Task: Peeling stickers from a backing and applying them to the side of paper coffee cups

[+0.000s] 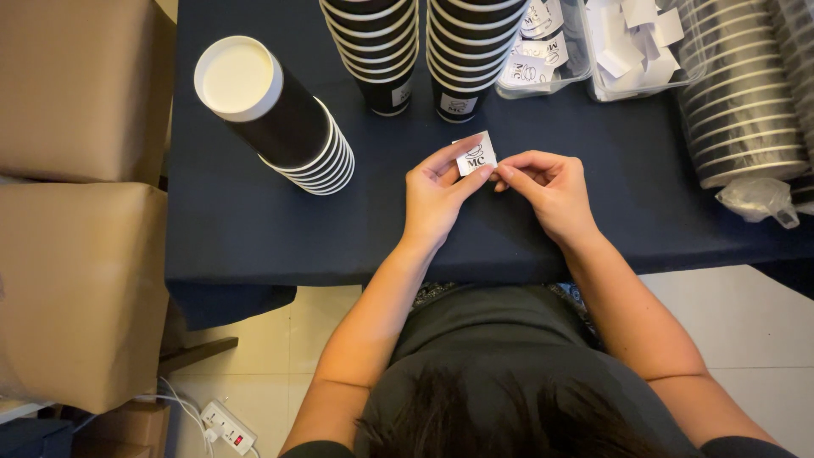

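A small white square sticker (476,154) with a dark printed mark is pinched between the fingertips of my left hand (434,197). My right hand (547,188) sits just to its right, its fingertips touching the sticker's lower right edge. Both hands hover over the dark blue tablecloth (254,237), near the table's front edge. A stack of black paper cups with white rims (275,114) stands upside down to the left of my hands.
Two more stacks of black cups (377,51) (471,55) stand behind my hands. Clear plastic tubs (632,80) hold loose white stickers. Sleeved cup stacks (742,110) lie at right. Brown cardboard boxes (80,280) flank the table's left; a power strip (227,424) lies on the floor.
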